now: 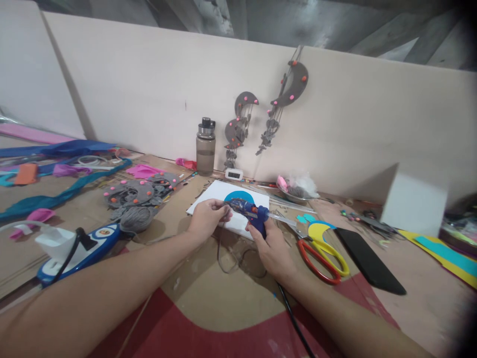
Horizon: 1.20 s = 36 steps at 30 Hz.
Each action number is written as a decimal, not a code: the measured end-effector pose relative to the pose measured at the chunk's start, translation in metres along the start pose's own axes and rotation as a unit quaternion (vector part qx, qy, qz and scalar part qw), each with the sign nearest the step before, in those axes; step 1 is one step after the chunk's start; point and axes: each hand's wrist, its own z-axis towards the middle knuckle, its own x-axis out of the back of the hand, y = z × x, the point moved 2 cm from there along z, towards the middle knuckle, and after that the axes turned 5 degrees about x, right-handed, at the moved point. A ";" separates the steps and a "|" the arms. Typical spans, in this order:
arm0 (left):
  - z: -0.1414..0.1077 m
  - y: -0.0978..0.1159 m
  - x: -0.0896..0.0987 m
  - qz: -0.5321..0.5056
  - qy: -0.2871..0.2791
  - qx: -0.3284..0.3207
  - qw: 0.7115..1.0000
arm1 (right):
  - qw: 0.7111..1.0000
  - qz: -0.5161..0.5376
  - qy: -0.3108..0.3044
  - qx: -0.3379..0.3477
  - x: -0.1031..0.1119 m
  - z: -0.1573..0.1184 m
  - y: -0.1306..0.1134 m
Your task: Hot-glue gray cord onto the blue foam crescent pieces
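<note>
My right hand (274, 248) is wrapped round the handle of a blue glue gun (257, 216), its nozzle pointing left and a clear glue stick out of its back. Close to the nozzle, my left hand (208, 219) pinches a thin grey cord (219, 253) that hangs down in a loop. What else its fingertips may hold is too small to tell. Beneath the gun lies a white sheet (216, 191) with a blue disc (240, 194) on it, partly covered by gun and hands.
Scissors (318, 261) and a black phone (368, 258) lie right. Left are grey felt pieces (136, 194), grey yarn (137, 219) and a power strip (82, 253). A bottle (205, 151) and small clock (234, 174) stand behind; felt moon hangings (294, 84) are on the wall.
</note>
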 end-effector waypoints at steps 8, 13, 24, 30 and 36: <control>0.004 -0.004 0.002 0.009 0.002 -0.021 1.000 | 1.000 -0.014 0.002 -0.006 0.000 0.000 0.002; 0.004 -0.002 0.002 0.009 0.003 -0.021 1.000 | 1.000 -0.013 0.009 -0.007 0.001 0.000 0.001; 0.004 0.000 0.003 -0.009 0.022 -0.027 0.999 | 1.000 -0.009 0.011 -0.015 0.002 0.000 0.002; 0.005 0.001 0.003 -0.035 0.027 -0.025 0.999 | 0.999 -0.019 0.008 -0.037 0.003 0.001 0.002; 0.002 0.004 0.002 -0.075 0.031 -0.020 0.996 | 0.999 -0.017 0.025 -0.034 0.004 0.001 0.002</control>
